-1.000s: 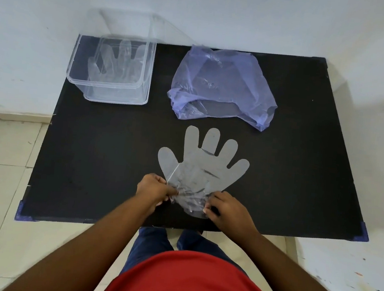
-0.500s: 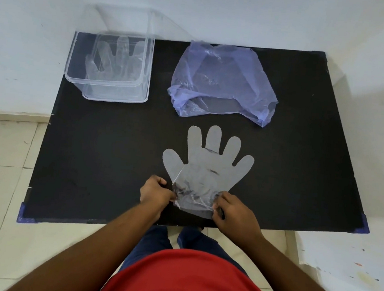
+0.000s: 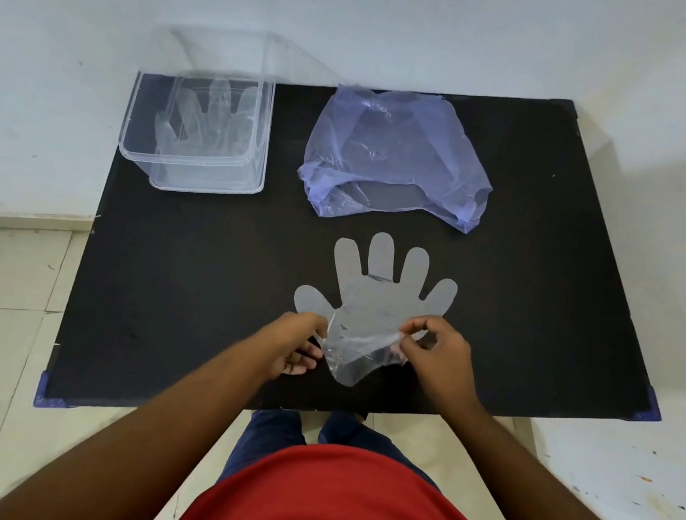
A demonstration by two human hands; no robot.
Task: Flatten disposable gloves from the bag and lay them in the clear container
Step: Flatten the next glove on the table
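While the glove (image 3: 375, 301) lies fingers-out on the black desk (image 3: 186, 285), both hands pinch its crinkled cuff: left hand (image 3: 296, 346) at one edge, right hand (image 3: 435, 350) lifting the other. Container (image 3: 202, 135) sits back left, bag (image 3: 394, 155) beside it.

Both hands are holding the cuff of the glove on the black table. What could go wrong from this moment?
1. The cuff of the glove is lifted and crumpled between the left hand and right hand; it may crease again.
2. The film looks thin, so pulling could tear it.
3. The clear container stands far to the left; the glove may fold while carried there.
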